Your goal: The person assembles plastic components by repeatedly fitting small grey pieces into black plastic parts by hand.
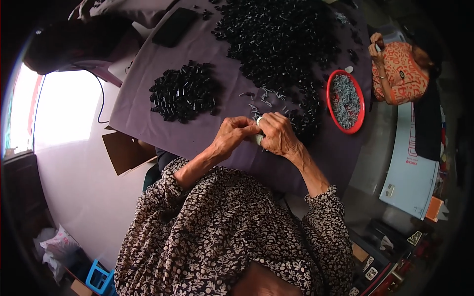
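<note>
My left hand (232, 135) and my right hand (280, 134) meet over the near part of the purple tablecloth (197, 132). Both are closed, fingertips pinched together; whatever is between them is too small or hidden. White wrapping (258, 120) shows on the fingers of my right hand. Just beyond my hands lie a few loose grey screw-like pieces (266, 95). Past them spreads a big heap of small black parts (281, 39). A smaller pile of black parts (183, 92) sits to the left. Right of my hands, a red oval basin (329, 101) holds many more grey pieces.
A black flat case (175, 27) rests at the far left of the table. At the right edge, another person (402, 71) in an orange patterned top holds something small. A cardboard box (126, 150) stands left of the table, and a blue plastic stool (100, 277) at the lower left.
</note>
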Demonstrator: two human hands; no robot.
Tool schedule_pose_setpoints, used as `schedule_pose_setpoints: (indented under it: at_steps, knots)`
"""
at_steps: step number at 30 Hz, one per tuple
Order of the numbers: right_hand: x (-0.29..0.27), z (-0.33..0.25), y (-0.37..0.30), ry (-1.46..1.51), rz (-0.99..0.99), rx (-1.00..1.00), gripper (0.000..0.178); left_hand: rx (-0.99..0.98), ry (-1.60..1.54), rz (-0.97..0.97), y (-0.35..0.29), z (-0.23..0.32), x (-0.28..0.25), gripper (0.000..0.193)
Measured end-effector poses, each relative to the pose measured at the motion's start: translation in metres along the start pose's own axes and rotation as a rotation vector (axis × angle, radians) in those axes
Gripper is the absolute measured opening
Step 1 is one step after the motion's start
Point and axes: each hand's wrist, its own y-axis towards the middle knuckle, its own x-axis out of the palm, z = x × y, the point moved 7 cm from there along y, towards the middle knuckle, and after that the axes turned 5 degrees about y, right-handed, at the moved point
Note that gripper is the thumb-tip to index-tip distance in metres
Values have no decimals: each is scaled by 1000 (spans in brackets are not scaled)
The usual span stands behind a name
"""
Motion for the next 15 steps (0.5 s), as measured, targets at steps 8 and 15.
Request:
schedule_pose_setpoints:
  at_steps: [8,15]
  knots:
    - [-2,-3,-20,-42,85,-47,13,13,116,-32,-6,0,13,15]
    - [-8,4,-19,-2,49,-8,17,0,72,-40,-6,11,11,14]
